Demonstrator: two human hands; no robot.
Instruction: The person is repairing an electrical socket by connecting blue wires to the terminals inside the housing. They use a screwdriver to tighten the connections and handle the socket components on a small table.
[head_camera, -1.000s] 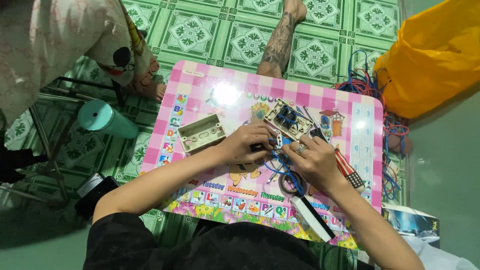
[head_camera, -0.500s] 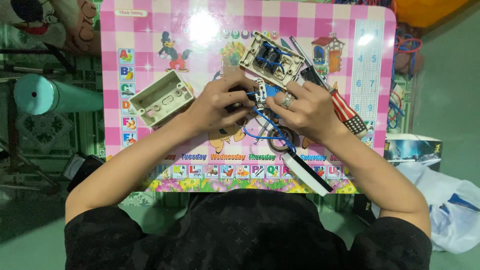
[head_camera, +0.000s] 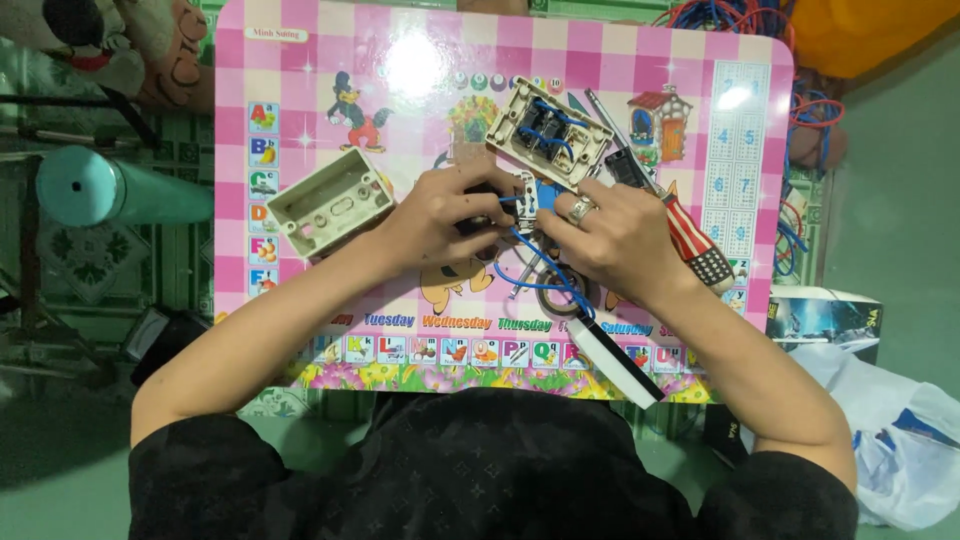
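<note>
Teal cylinder (head_camera: 110, 190) lay off the table's (head_camera: 300, 80) left edge, same spot as before. Empty beige box (head_camera: 330, 200) unmoved since a second ago. Left hand (head_camera: 440, 215) closed on a small dark part; right hand (head_camera: 610, 235), ringed, pinched the small switch module (head_camera: 530, 195) with blue wire (head_camera: 525, 270), both hands centred as earlier. Wired switch plate (head_camera: 550, 130) just behind, red-handled screwdriver (head_camera: 690, 230) untouched at right. Only the view shifted closer; work looked mid-step.

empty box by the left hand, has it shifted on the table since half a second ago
No. The empty box lies by the same letter column on the table, left of the left hand; only the camera moved.
</note>
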